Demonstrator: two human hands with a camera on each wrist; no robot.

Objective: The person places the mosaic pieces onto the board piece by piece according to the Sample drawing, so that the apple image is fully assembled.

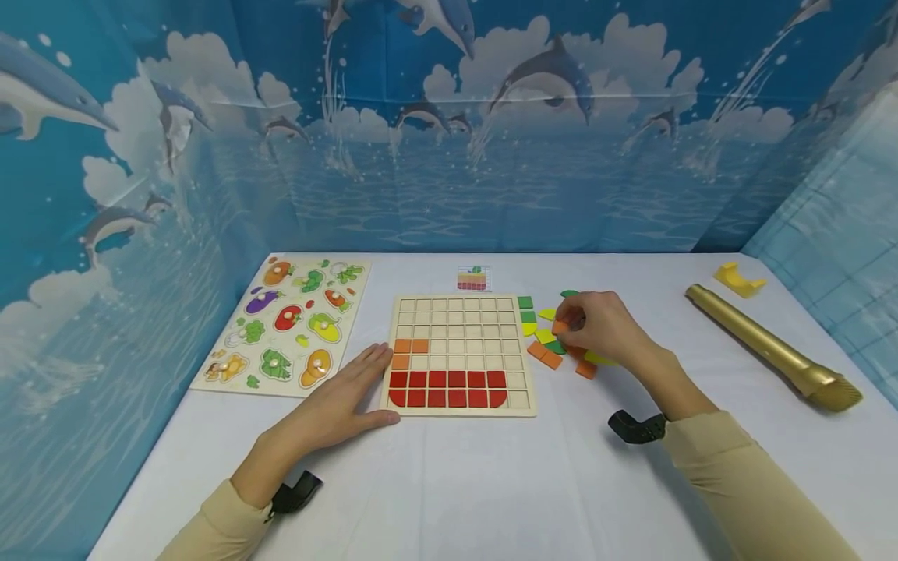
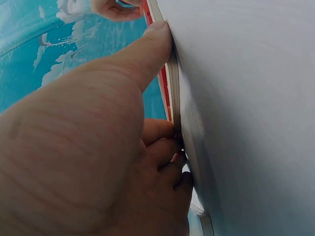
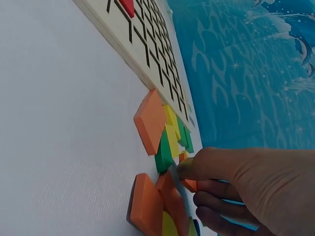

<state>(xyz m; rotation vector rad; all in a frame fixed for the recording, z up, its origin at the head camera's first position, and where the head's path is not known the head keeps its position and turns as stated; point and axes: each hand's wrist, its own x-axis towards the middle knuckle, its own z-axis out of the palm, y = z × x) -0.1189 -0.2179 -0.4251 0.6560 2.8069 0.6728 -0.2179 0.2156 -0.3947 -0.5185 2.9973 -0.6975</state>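
A wooden grid board [image 1: 521, 360] lies flat, with two rows of red tiles [image 1: 437, 379] at the bottom and 3 orange tiles [image 1: 402, 346] above them at the left. My left hand [image 1: 337, 405] rests against its lower left corner, thumb at the near edge and fingers along the left side. Over the loose tiles to the board's right, my right hand [image 1: 602, 327] pinches an orange tile [image 1: 560, 327] between thumb and fingers. In the right wrist view, the thumb partly hides that tile. Around it lie more orange tiles [image 3: 150, 123], green tiles [image 3: 163, 155] and yellow tiles [image 1: 544, 336].
Behind the board lies a small picture card [image 1: 474, 278]. A vegetable puzzle board [image 1: 281, 327] is on the left. Over on the right are a gold microphone [image 1: 772, 347] and a yellow stand [image 1: 739, 280]. A dolphin-print curtain [image 1: 449, 187] surrounds the white table [image 1: 477, 483].
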